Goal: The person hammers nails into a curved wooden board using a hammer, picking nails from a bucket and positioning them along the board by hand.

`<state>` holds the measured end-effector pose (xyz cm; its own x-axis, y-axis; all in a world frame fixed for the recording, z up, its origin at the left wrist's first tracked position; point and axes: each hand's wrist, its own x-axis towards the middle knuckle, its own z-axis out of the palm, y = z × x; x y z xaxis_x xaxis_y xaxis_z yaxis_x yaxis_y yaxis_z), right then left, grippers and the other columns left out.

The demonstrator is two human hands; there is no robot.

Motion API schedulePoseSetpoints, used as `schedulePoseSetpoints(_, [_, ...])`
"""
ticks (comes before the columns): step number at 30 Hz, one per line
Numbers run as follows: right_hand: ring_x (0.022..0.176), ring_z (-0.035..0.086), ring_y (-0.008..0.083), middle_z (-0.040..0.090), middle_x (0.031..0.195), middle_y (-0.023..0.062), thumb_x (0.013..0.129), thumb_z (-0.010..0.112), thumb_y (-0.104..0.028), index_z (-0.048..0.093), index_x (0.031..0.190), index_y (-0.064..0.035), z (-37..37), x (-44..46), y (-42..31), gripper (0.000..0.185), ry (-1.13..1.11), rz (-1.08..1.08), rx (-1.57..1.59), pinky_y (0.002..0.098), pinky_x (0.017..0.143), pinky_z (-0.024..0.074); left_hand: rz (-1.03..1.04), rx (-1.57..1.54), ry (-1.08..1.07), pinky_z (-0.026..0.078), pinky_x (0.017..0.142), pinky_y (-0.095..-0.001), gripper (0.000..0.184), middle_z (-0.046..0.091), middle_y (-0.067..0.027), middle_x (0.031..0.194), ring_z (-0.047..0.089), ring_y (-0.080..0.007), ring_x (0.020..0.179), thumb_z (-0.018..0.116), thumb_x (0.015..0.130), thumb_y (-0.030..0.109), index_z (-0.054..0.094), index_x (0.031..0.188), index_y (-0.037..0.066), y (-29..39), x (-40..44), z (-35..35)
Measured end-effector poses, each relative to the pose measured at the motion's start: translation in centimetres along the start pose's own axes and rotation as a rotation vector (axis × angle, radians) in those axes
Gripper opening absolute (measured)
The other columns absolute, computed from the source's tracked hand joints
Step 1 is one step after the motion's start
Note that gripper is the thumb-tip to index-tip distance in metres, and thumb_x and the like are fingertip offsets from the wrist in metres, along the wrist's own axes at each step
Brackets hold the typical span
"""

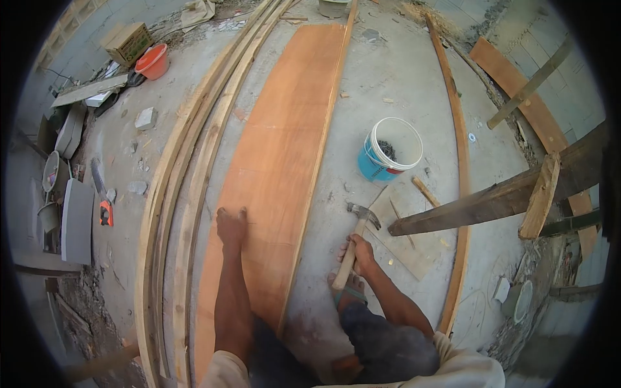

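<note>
A long reddish-brown plywood board (278, 142) stretches away from me along the floor, with a pale wooden strip (328, 116) along its right edge. My left hand (231, 226) is on the board's left edge, thumb on top, its other fingers bent at the edge and partly hidden. In my right hand (363, 253) is a claw hammer (349, 252), gripped by its wooden handle, head pointing away from me. The hammer is above my sandalled foot (352, 291), to the right of the board.
Long timber battens (184, 174) lie left of the board. On the right are a bucket of nails (391, 149), a thin sheet (407, 239), a slanting wooden post (479, 200) and another batten (460, 161). A handsaw (105, 207) and red basin (152, 63) sit at left.
</note>
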<state>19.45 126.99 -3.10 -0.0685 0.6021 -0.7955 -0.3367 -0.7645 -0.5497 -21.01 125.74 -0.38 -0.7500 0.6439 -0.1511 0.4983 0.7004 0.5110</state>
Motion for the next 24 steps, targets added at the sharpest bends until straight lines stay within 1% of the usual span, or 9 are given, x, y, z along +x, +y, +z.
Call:
schedulePoseSetpoints(4, [0.086,0.076,0.0316,0.074,0.102,0.0191,0.111,0.061,-0.023,0.057,0.125,0.0018,0.3,-1.1,-2.8,0.029,-0.172,0.081,-0.146,0.0478,0.075,0.0654,-0.059,0.058,-0.067,0.047,0.117,-0.0552,0.103,0.055,-0.034,0.153,0.055,-0.0467,0.144,0.089,0.085,0.051,0.044,0.154,-0.012,-0.3,2.2,-1.6])
schedulePoseSetpoints(6, [0.085,0.076,0.0302,0.074,0.101,0.0181,0.112,0.06,-0.022,0.057,0.125,0.0009,0.5,-1.1,-4.4,0.026,-0.218,0.06,-0.274,0.0456,0.076,0.0653,-0.052,0.087,-0.04,0.052,0.114,-0.0521,0.108,0.06,-0.035,0.149,0.062,-0.0446,0.139,0.095,0.077,0.052,0.048,0.15,-0.013,-0.7,3.5,-1.7])
schedulePoseSetpoints(8, [0.086,0.076,0.0264,0.075,0.103,0.0185,0.112,0.06,-0.023,0.058,0.125,0.001,0.7,-1.2,-5.9,0.027,-0.192,-0.149,-0.44,0.042,0.075,0.0648,-0.056,0.011,-0.144,0.054,0.111,-0.0487,0.107,0.064,-0.0356,0.144,0.066,-0.043,0.133,0.096,0.078,0.049,0.048,0.148,-0.016,0.1,3.6,-3.0])
schedulePoseSetpoints(10, [0.078,0.073,0.0232,0.073,0.097,0.0144,0.112,0.06,-0.023,0.057,0.121,0.0005,2.7,-2.3,-8.2,0.026,-0.154,-0.197,-0.493,0.0399,0.07,0.0638,-0.054,-0.068,-0.238,0.057,0.108,-0.0452,0.106,0.067,-0.0362,0.14,0.071,-0.0413,0.128,0.096,0.078,0.047,0.048,0.146,-0.019,0.0,4.0,-3.3])
schedulePoseSetpoints(13, [0.067,0.067,0.0226,0.066,0.089,0.0101,0.113,0.059,-0.024,0.054,0.116,-0.002,5.1,-2.5,-8.2,0.023,-0.236,-0.297,-0.449,0.0412,0.062,0.0618,-0.03,-0.09,-0.198,0.061,0.1,-0.0432,0.1,0.074,-0.0334,0.129,0.076,-0.0405,0.117,0.097,0.079,0.042,0.051,0.142,-0.019,-1.0,4.7,-2.2])
schedulePoseSetpoints(15, [0.06,0.06,0.023,0.06,0.089,0.0092,0.113,0.058,-0.025,0.051,0.112,-0.0044,8.8,-2.6,-5.6,0.022,-0.118,-0.392,0.039,0.0443,0.054,0.0568,-0.041,-0.142,-0.196,0.062,0.097,-0.0423,0.097,0.074,-0.0332,0.127,0.077,-0.0383,0.114,0.098,0.078,0.04,0.053,0.139,-0.02,-1.4,5.0,-1.8])
schedulePoseSetpoints(18, [0.06,0.06,0.0222,0.057,0.087,0.0078,0.113,0.057,-0.025,0.049,0.111,-0.0061,13.2,-0.5,-3.4,0.02,0.03,-0.332,0.152,0.0429,0.052,0.0546,-0.007,-0.109,-0.206,0.062,0.095,-0.042,0.095,0.075,-0.0324,0.125,0.078,-0.0362,0.111,0.098,0.078,0.039,0.054,0.138,-0.021,-1.5,5.5,-1.6])
schedulePoseSetpoints(22, [0.055,0.057,0.0196,0.056,0.082,0.0064,0.111,0.058,-0.025,0.05,0.106,-0.0087,10.1,0.8,-6.2,0.018,-0.229,-0.063,-0.226,0.0415,0.048,0.0516,-0.043,-0.086,-0.224,0.062,0.095,-0.0423,0.095,0.076,-0.0324,0.122,0.078,-0.0362,0.111,0.098,0.078,0.039,0.055,0.136,-0.022,-0.6,5.7,-2.2])
schedulePoseSetpoints(24, [0.055,0.058,0.0219,0.054,0.082,0.0067,0.111,0.058,-0.025,0.047,0.114,-0.0059,8.9,0.9,-6.4,0.022,-0.282,-0.071,-0.223,0.0427,0.047,0.0546,0.027,-0.176,-0.246,0.063,0.091,-0.0455,0.099,0.075,-0.0356,0.117,0.078,-0.0407,0.104,0.102,0.07,0.043,0.058,0.128,-0.024,-2.3,6.5,-1.3])
